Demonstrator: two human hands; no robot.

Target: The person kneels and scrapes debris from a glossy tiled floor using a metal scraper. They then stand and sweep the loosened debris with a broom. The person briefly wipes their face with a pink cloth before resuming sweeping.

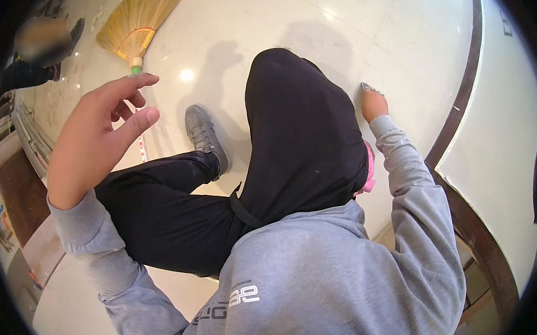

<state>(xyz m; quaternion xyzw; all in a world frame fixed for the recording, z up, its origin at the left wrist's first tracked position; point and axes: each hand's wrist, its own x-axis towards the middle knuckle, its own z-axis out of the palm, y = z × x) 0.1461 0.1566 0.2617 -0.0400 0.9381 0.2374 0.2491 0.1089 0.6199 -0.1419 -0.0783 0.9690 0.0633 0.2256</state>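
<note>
Where left hand (96,130) hangs: over the broom (127,40), thumb apart from half-curled fingers.
What right hand (375,105) holds: small grey item (366,87), fingers closed on it; kind unclear.
Where grey item sits: at right fingertips, by the pale floor (411,54); contact unclear.
Broom: bristles beyond left fingertips, handle passing beneath.

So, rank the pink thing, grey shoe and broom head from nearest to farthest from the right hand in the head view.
1. Pink thing: just below the right hand, beside the trousers.
2. Grey shoe: left, past the knee.
3. Broom head: far upper left.
</note>
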